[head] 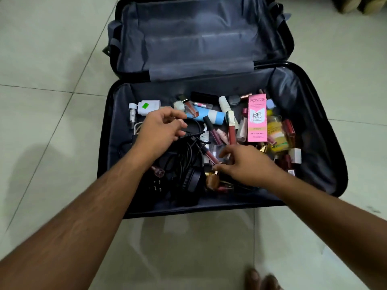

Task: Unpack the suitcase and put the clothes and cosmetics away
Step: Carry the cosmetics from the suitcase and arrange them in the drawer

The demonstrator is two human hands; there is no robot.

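Pale glossy floor tiles (52, 122) are being covered in the middle by an open black suitcase (326, 126), its lid (188, 38) laid back flat and showing only grey lining. The near half is being crowded with cosmetics: a pink carton (257, 118) is lying toward the right beside a yellow jar (277, 135), a blue tube (206, 116) is lying behind several lip glosses (231, 130), and a white charger (147, 107) is lying at the far left. A tangle of black cables (182, 155) is being left in the way at the near left. The left hand (161, 128) is being held over the cables with fingers loosely curled, gripping nothing. The right hand (245, 164) is being lowered onto small bottles; whether anything is being pinched cannot be told. Bare lining is showing along the near edge, and toes (261, 279) are showing on the tiles below.
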